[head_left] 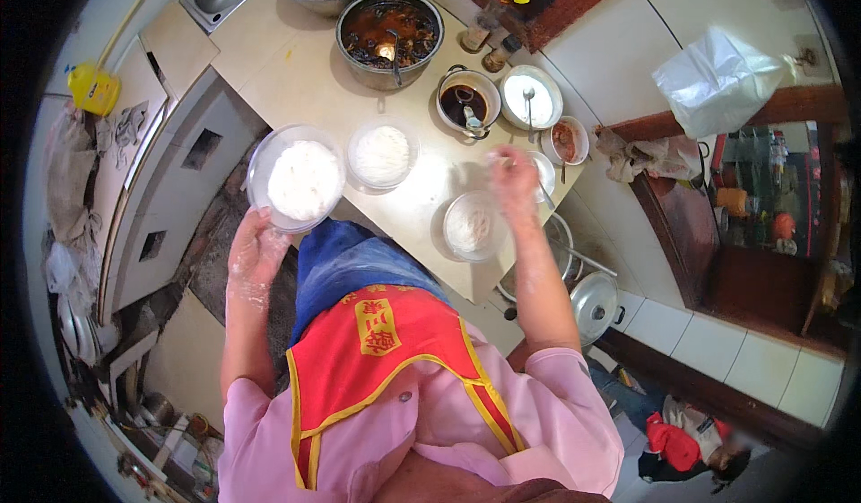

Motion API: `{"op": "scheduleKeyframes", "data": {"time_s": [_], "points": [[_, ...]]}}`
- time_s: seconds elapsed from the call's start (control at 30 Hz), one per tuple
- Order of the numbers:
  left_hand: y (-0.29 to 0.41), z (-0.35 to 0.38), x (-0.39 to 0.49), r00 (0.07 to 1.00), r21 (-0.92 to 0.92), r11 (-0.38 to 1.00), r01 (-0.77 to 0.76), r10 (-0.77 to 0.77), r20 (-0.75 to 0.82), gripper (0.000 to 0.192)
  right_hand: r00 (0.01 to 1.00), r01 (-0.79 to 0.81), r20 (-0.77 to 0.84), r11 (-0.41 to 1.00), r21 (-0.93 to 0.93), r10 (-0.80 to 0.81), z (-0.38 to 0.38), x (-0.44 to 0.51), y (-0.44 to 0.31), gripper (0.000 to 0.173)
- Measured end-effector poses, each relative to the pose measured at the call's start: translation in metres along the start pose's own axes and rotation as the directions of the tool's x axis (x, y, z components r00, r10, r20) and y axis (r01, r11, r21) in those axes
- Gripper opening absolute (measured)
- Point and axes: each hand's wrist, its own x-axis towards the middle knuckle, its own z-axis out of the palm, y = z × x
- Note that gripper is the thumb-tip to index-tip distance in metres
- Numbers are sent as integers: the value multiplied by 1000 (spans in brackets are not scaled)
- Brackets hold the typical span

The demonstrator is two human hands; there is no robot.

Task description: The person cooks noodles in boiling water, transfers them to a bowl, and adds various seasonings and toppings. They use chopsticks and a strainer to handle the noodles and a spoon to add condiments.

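Note:
My left hand (259,244), dusted with white, grips the rim of a clear plastic bowl (259,167) and holds it beside the counter edge. White food, perhaps noodles (304,179), fills that bowl. Blurred, my right hand (511,173) hovers by a small white bowl (543,173) with a spoon in it; its fingers are too smeared to show whether they hold anything. Another plastic bowl of white noodles (382,155) stands on the counter near my left hand. Below my right hand sits a plastic bowl with paler brownish noodles (469,226).
Along the counter (303,66) stand a large pot of dark broth (387,32), a pot of dark sauce (461,103), a bowl of white powder or paste (530,99) and a bowl of reddish food (566,141). A metal pot lid (595,308) lies right. Another person (693,436) is lower right.

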Motion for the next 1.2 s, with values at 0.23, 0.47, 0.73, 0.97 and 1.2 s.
{"op": "scheduleKeyframes", "data": {"time_s": [0.23,0.47,0.73,0.97,1.2], "points": [[-62,111,32,976,156,980,121,-146,164,58,994,-108,-23,989,-98,106,-38,74,61,59],[-117,154,97,906,218,954,206,-270,327,52,939,-78,-221,787,612,265,-41,139,88,21],[-147,166,138,910,136,938,320,-344,234,37,959,188,-233,977,104,-160,-54,158,103,23],[-131,203,143,943,360,913,192,-273,188,34,828,496,-127,819,-288,-546,-66,135,103,26],[-137,204,163,944,308,929,207,-272,187,42,987,70,-160,944,324,-18,-61,132,85,24]]}}
